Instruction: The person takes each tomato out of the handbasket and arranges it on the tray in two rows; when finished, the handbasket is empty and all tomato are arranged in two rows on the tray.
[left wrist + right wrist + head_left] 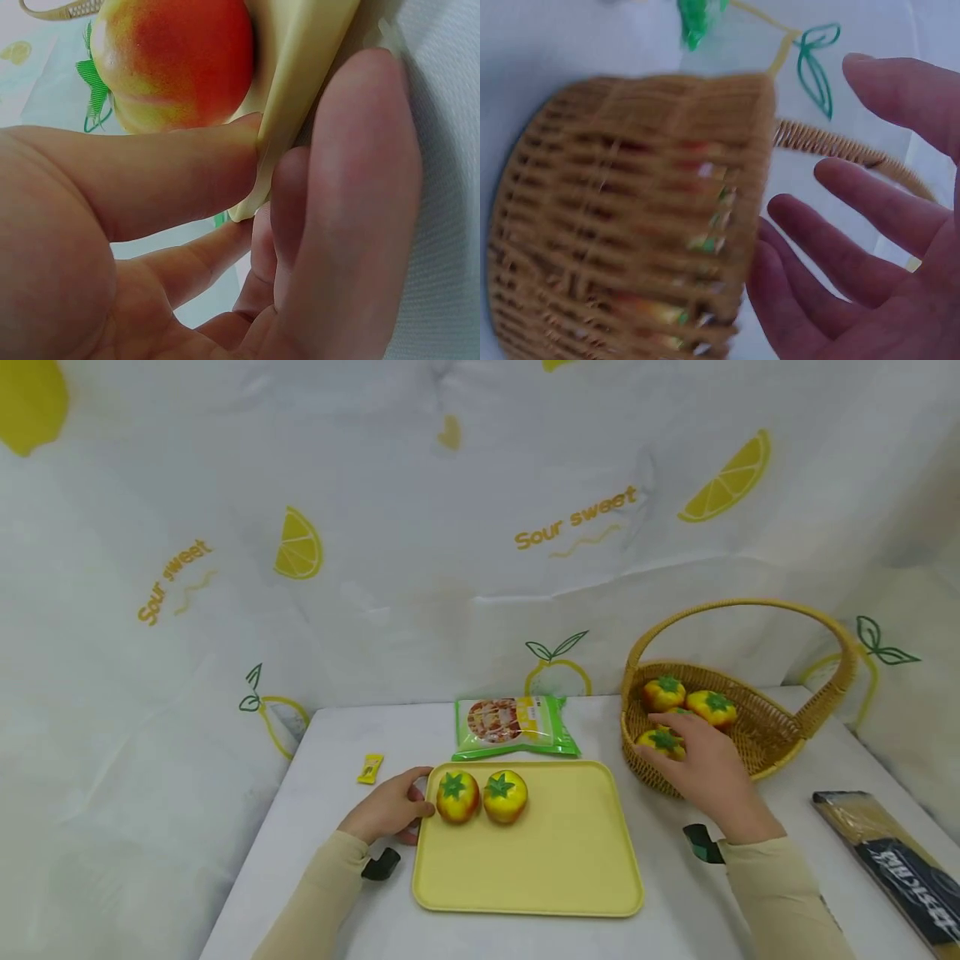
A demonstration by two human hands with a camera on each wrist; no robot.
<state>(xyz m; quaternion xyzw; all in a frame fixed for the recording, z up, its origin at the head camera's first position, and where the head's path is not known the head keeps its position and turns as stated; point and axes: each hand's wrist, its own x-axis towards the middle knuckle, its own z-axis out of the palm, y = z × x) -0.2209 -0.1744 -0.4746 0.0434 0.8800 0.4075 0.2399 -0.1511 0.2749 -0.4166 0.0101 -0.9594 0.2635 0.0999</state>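
A yellow tray [555, 860] lies on the white table and carries two yellow-red toy fruits [457, 796] [505, 795] near its far left corner. My left hand [393, 810] pinches the tray's left rim [281, 142], thumb on top and fingers underneath, right beside the left fruit [176, 60]. My right hand [693, 760] reaches over the front rim of a wicker basket [772, 735] with straight fingers [840, 247], just above a fruit [660, 742]; it holds nothing. Two more fruits [663, 692] [712, 706] lie deeper in the basket [615, 225].
A green snack bag [513, 725] lies behind the tray. A small yellow packet [370, 768] sits to the left. A dark long package [892, 860] lies at the table's right edge. A lemon-print cloth hangs behind.
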